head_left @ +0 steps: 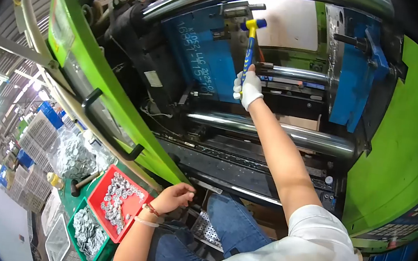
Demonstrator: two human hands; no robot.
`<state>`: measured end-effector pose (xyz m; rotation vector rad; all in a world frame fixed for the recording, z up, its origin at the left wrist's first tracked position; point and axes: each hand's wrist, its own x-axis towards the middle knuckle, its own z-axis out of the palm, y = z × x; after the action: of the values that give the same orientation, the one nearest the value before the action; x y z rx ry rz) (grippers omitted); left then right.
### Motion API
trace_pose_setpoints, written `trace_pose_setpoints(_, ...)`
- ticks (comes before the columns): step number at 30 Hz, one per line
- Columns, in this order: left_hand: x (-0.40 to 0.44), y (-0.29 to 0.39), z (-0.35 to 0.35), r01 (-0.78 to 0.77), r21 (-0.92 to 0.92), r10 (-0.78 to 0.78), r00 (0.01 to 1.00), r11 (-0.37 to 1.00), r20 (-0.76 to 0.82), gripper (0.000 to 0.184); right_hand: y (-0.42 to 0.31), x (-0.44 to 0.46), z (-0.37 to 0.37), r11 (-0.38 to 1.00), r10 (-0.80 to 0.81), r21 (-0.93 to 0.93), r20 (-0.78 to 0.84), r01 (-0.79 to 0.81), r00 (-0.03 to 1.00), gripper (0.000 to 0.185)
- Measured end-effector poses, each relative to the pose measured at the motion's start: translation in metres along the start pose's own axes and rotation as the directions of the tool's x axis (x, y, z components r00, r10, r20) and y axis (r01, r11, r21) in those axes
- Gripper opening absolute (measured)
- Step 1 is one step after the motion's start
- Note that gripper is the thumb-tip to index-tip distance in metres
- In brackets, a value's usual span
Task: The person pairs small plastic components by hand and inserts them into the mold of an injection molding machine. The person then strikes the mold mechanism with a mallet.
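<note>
My right hand [249, 88], in a white glove, grips the blue-and-yellow handle of a small hammer [248, 53]. The hammer's yellow head with dark blue faces is up, beside the blue mold block [194, 52] inside the machine. Bare, with a red bracelet at the wrist, my left hand [176, 197] hangs near the machine's lower edge, its fingers curled and nothing visible in them. Close to its left lies a red tray [135, 202] with small metal parts. A green bin [102, 257] of similar parts stands beside that tray.
A second blue mold block [348, 68] stands at the right. Shiny horizontal bars [295, 134] cross the machine's opening. The green door [93, 72] slants along the left. A bag of parts [74, 157] and another hammer [84, 182] lie at the lower left.
</note>
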<state>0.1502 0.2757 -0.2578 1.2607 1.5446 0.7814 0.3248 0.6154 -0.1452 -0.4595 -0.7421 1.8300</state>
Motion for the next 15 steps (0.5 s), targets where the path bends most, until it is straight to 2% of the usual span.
trace_pose_setpoints(2, 0.003, -0.002, -0.002, -0.012, 0.011, 0.012, 1.0, 1.0, 0.007, 0.024, -0.01, -0.002, -0.013, 0.995, -0.089, -0.036, -0.01, 0.088, 0.996, 0.048)
trace_pose_setpoints(5, 0.004, 0.0, 0.0, -0.011, 0.006, 0.011, 1.0, 1.0, 0.011, 0.025, -0.022, -0.006, -0.015, 0.97, -0.22, 0.087, -0.091, 0.228, 0.971, 0.05)
trace_pose_setpoints(8, 0.003, -0.001, 0.0, -0.004, 0.01, 0.004, 1.0, 1.0, 0.003, 0.026, -0.023, -0.006, 0.004, 0.928, -0.268, 0.244, -0.093, 0.283, 0.959, 0.052)
trace_pose_setpoints(9, 0.002, 0.0, 0.0, -0.002, 0.011, 0.002, 1.0, 1.0, -0.005, 0.026, -0.012, 0.009, 0.008, 0.932, -0.277, 0.226, -0.066, 0.285, 0.959, 0.053)
trace_pose_setpoints(12, 0.003, 0.001, 0.0, -0.006, -0.013, 0.006, 1.0, 1.0, -0.029, 0.024, 0.013, 0.014, 0.024, 0.999, 0.034, -0.007, -0.038, -0.035, 0.999, 0.053)
trace_pose_setpoints(14, 0.003, 0.005, 0.001, 0.008, -0.017, -0.009, 0.999, 1.0, -0.036, 0.024, -0.005, 0.008, 0.02, 1.0, 0.028, -0.008, -0.008, -0.028, 1.0, 0.053)
trace_pose_setpoints(15, 0.003, 0.002, 0.0, -0.005, -0.013, 0.005, 1.0, 1.0, -0.025, 0.024, -0.01, 0.01, 0.012, 1.0, -0.025, -0.005, 0.014, 0.025, 1.0, 0.053)
